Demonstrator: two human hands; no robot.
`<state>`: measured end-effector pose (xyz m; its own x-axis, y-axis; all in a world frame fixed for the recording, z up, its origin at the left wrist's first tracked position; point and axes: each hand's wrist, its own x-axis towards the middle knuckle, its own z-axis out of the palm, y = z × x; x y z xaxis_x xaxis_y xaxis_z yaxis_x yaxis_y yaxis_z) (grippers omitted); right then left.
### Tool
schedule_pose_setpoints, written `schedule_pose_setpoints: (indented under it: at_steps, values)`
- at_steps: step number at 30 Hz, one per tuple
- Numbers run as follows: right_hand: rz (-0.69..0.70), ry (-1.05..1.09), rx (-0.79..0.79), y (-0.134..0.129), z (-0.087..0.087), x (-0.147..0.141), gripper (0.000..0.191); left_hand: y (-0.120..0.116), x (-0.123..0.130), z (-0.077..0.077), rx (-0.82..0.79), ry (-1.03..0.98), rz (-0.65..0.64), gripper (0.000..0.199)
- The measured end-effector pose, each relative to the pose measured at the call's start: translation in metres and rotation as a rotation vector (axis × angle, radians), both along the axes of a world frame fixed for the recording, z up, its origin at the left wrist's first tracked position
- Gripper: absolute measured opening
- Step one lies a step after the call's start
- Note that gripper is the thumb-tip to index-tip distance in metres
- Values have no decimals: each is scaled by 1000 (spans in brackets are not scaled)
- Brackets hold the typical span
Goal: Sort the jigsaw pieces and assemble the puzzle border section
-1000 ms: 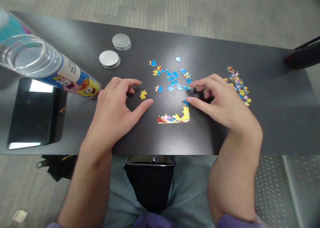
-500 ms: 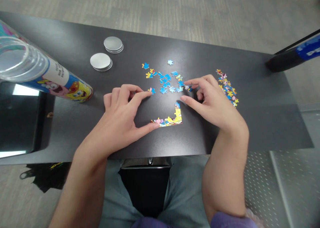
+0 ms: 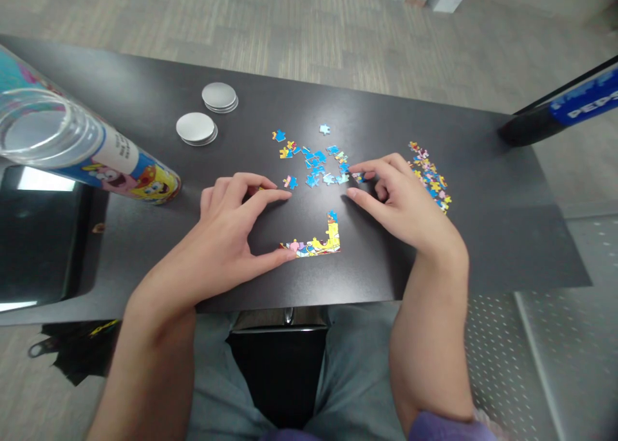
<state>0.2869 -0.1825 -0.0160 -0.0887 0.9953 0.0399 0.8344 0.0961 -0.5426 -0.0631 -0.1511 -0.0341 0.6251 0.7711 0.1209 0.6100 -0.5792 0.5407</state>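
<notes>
An L-shaped strip of joined jigsaw pieces [image 3: 318, 244] lies near the table's front edge. My left hand [image 3: 236, 222] is open beside it, the thumb touching the strip's left end and the index finger stretched just below a loose blue-and-pink piece [image 3: 291, 182]. My right hand [image 3: 393, 199] is open too, thumb and index finger apart. Its fingertips are at the right side of the scattered, mostly blue jigsaw pieces [image 3: 316, 159], with a piece [image 3: 358, 178] partly under the fingers. Behind that hand sits a pile of multicoloured pieces [image 3: 432, 178], partly covered by it.
Two small stacks of silvery discs [image 3: 195, 127] lie at the back left of the dark table [image 3: 270, 280]. A tall clear-topped cartoon tube [image 3: 130, 167] stands at left beside a black glossy device [image 3: 33, 235]. A blue-and-black bottle-like object [image 3: 555, 109] is at right.
My left index fingertip has come away from the loose blue-and-pink piece. My right hand has barely moved. The whole view has shifted slightly.
</notes>
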Motion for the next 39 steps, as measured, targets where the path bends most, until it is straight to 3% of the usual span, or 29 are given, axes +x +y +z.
schedule_pose_setpoints:
  at_steps: [5, 10, 15, 22, 28, 32, 36, 39]
  values:
    - [0, -9, 56, 3, -13, 1, 41, 1, -4, -2, -35, -34, 23, 64]
    - [-48, -17, 63, 3, -13, 1, 32, 2, -9, -2, -48, -57, 8, 63]
    - [-62, -33, 114, 5, -15, -1, 36, 3, -8, 3, -52, -86, 33, 55]
    - [-53, -43, 24, 8, -3, -2, 11, 7, -4, 5, 20, -77, 66, 38]
    - [-52, -27, 83, 8, -10, -2, 36, 9, -4, 3, 24, -57, 58, 37]
    - [-40, 50, 91, 12, -18, 2, 19, 10, -4, 0, 38, -62, 44, 44]
    - [-39, 86, 63, 14, -13, 5, 4, 10, -4, -2, 53, -57, 48, 45]
    - [-39, 106, 27, 12, -8, 5, 8, 10, -4, -2, 58, -55, 52, 43]
